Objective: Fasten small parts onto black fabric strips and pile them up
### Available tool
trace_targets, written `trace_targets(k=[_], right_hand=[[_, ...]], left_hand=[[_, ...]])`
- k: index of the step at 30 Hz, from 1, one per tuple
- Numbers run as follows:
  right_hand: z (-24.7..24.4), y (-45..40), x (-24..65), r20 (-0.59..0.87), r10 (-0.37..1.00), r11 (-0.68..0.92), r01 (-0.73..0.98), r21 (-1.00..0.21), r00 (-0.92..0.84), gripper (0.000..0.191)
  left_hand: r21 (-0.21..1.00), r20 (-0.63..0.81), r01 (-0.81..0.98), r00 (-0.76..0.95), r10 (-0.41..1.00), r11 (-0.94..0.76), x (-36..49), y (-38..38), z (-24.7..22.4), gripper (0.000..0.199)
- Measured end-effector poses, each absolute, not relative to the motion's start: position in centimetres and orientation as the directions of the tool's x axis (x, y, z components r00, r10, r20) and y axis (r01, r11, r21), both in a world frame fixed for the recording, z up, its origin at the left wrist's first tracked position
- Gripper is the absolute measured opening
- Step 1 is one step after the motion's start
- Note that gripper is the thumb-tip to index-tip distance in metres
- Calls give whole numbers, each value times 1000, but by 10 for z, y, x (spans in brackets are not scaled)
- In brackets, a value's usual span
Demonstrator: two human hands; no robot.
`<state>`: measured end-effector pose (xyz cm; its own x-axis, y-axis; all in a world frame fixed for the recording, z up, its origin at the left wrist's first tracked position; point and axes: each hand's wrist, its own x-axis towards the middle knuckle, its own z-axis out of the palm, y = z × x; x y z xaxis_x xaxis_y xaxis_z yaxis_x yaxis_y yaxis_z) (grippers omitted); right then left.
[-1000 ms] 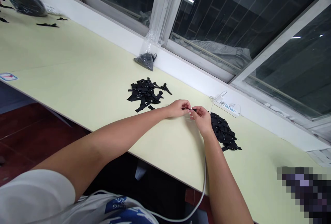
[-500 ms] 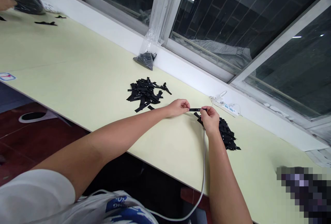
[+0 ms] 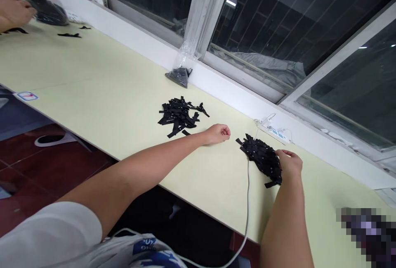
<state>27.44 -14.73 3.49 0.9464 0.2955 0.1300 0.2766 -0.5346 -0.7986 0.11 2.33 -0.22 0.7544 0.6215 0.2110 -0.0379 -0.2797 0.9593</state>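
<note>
The left hand (image 3: 219, 133) is just above or on the pale worktop (image 3: 108, 94), between two piles of black strips, its fingers curled inward toward the thumb; whether they are pressed together or hold anything cannot be told. The right hand (image 3: 291, 164) is at the right-hand edge of the denser strip pile (image 3: 261, 158), fingertips against or just over its outermost pieces; whether it grasps one cannot be made out. Small pale dots show on many of these strips.

The looser strip pile (image 3: 177, 114) lies farther left, with a single black strip (image 3: 186, 132) just beside its near side. Behind it a clear plastic bag (image 3: 180, 74) with dark contents leans near the white wall ledge. A power strip (image 3: 276, 133) sits behind the denser pile, and a white cable (image 3: 248, 202) runs from that pile over the worktop's front edge. At far left, a co-worker's hand (image 3: 15, 11) is near a larger plastic bag (image 3: 46, 10).
</note>
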Motion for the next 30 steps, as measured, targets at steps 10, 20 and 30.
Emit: trace_targets(k=[10, 20, 30], right_hand=[[23, -148, 290, 169, 227, -609, 275, -744, 959, 39], [30, -136, 253, 518, 65, -477, 482, -735, 853, 24], [31, -123, 228, 639, 176, -468, 635, -615, 748, 24]], left_hand=[[962, 190, -14, 755, 628, -274, -2, 21, 1, 11], [755, 385, 91, 741, 551, -649, -5, 22, -1, 13], [519, 354, 577, 526, 773, -630, -74, 94, 49, 17]])
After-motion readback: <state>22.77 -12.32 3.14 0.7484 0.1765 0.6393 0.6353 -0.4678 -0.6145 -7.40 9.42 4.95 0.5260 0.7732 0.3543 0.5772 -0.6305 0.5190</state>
